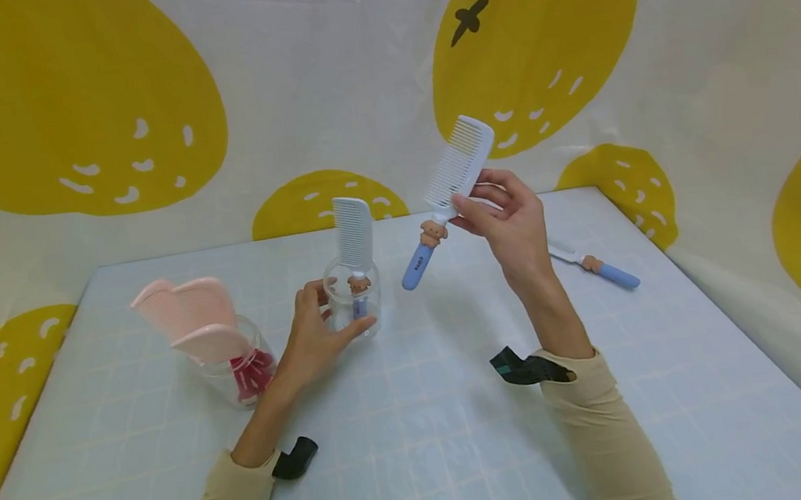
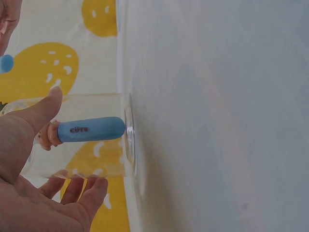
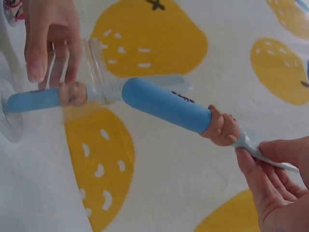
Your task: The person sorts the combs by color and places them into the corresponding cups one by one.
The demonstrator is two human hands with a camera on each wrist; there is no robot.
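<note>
My right hand (image 1: 508, 226) pinches a white comb (image 1: 461, 164) by its toothed part, in the air right of the jar. The comb's blue handle (image 3: 166, 106) points down and to the left, with a small brown animal figure (image 1: 432, 233) at the neck. Thumb and fingers of my left hand (image 1: 313, 328) grip a clear glass jar (image 2: 108, 166) from its two sides. Inside that jar stands a similar comb (image 1: 354, 234), teeth up, its blue handle (image 2: 91, 129) reaching down to the jar's bottom.
Another blue-handled comb (image 1: 611, 273) lies on the table at the right, partly behind my right wrist. To the left, a second clear jar (image 1: 219, 379) holds several pink combs (image 1: 204, 303) with dark red handles. A patterned cloth (image 1: 325, 87) hangs behind the table.
</note>
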